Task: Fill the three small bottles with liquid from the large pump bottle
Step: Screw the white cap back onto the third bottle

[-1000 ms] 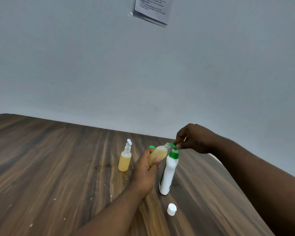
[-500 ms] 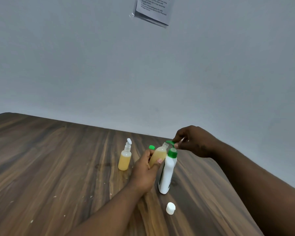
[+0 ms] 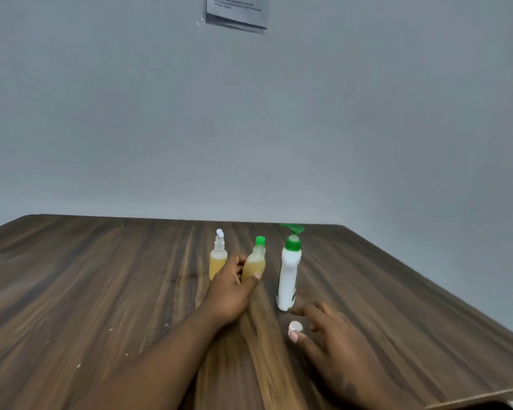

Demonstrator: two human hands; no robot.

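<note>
On the left of the dark wood-grain desk, the small clear spray bottle with a white nozzle stands where it stood, holding yellow liquid. Just beside it the left hand grips the small clear bottle of yellow liquid, fingers and thumb curled round its lower body. Half a second ago this bottle leaned with its open mouth at the pump spout; now it is upright and apart from the pump. A green cap shows just above its neck, but I cannot tell whether that belongs to a third bottle hidden behind. The tall white pump bottle with a green pump head stands alone, as the right hand has left its pump. That hand has come down to the desk with its fingers spread and holding nothing, thumb and forefinger either side of the small white round cap. Filling of this bottle looks finished, and capping it seems the next step.
</note>
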